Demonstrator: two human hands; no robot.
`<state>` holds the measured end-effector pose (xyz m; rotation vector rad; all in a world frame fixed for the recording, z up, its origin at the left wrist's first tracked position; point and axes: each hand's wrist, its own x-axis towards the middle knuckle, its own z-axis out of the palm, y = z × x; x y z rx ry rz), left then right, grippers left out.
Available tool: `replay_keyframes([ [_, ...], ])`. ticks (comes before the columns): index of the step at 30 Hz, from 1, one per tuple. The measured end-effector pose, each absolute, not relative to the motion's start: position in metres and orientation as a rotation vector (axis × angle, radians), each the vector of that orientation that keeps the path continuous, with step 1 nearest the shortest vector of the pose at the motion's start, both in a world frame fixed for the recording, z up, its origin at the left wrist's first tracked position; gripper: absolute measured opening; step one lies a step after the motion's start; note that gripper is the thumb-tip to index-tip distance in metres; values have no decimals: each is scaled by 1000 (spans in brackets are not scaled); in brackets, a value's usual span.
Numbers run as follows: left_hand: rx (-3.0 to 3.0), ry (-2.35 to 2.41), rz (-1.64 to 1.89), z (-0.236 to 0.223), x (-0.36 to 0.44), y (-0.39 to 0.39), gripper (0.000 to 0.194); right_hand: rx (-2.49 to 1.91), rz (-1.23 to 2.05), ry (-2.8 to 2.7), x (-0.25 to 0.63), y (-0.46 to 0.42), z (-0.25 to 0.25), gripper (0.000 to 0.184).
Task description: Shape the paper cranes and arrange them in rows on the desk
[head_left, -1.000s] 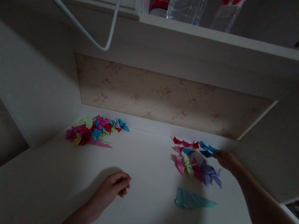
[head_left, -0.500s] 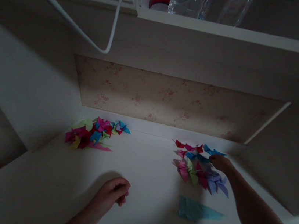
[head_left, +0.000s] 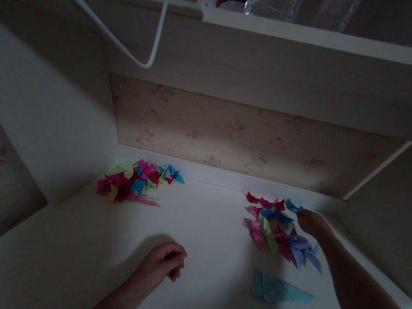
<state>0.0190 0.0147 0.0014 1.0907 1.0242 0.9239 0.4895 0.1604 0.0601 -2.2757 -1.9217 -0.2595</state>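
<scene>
"On the white desk's far right, where's the blue folded paper?"

"Back row, beside the red ones — the right hand is at it, fingers bunched; I can't tell whether they grip."

"And the left hand?"

"Loosely curled, near the desk's middle — left of the teal paper."

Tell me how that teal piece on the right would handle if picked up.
The teal piece looks like thin folded paper, so it's probably very light. Its creases suggest a hard pinch could crumple it; lying flat, it seems unlikely to roll.
</scene>
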Motion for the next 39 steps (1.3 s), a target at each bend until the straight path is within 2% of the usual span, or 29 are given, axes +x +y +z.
replay_keyframes([
  [4, 1094, 1014, 921, 5, 19, 13, 24, -2312, -199, -1879, 462, 158, 69, 26],
  [8, 1124, 1035, 909, 10, 17, 9, 22, -2121, -153, -1869, 401, 136, 74, 35],
  [12, 1146, 1036, 901, 15, 17, 6, 20, -1591, 391, -1761, 320, 78, 73, 35],
  [16, 1194, 1026, 902, 13, 19, 6, 21, -1334, 957, -1367, 233, 17, 49, 35],
  [19, 1238, 988, 908, 8, 20, 7, 20, -1212, 1196, -1137, 174, -7, 22, 34],
  [24, 1295, 994, 957, 3, 18, 6, 18, -1111, 1168, -1151, 129, -16, -4, 33],
  [32, 1328, 966, 876, 4, 23, 4, 17, -957, 1400, -1099, 146, -21, -10, 32],
  [39, 1331, 957, 898, 5, 21, 2, 14, -940, 1431, -1079, 143, -20, -8, 32],
])
